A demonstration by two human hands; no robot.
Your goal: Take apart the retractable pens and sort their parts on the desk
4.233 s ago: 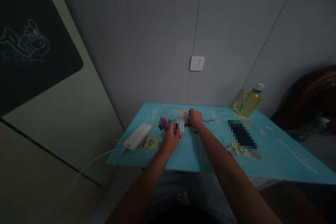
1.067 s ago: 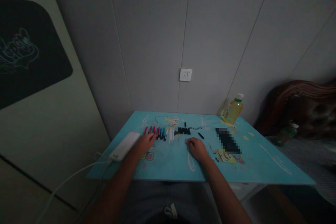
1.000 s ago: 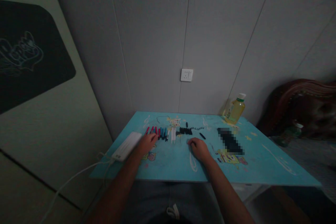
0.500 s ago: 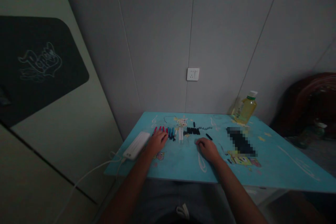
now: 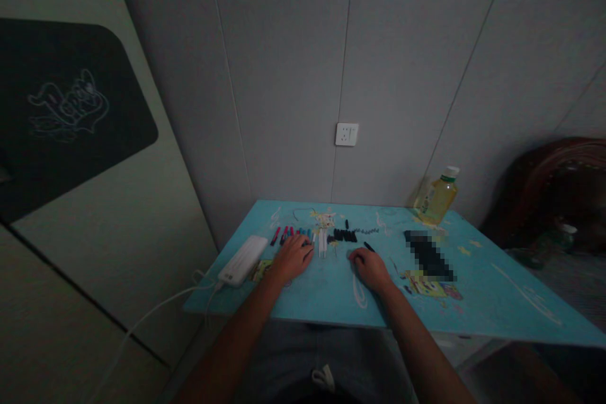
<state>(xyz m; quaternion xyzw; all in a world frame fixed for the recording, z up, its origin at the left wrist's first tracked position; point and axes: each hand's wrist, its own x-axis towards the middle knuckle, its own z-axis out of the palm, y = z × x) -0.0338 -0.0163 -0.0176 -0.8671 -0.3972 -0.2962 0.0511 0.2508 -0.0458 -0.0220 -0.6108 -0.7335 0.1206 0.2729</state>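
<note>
Coloured pens (image 5: 275, 235) are lying in a row on the bench (image 5: 322, 300), apparently to keep kinds separate, beside white sticks (image 5: 322, 241). The left hand (image 5: 292, 259) is covering some, palm down; the right hand (image 5: 372, 269) is resting loosely curled; whether either is pinching anything, I cannot tell.

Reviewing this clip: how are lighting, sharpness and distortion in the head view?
Head view: dim overall, the headboard sunk in shadow; head view: wall seams slant at different angles; head view: pens look soft; head view: blocky pixelation masks a dark thing.
</note>
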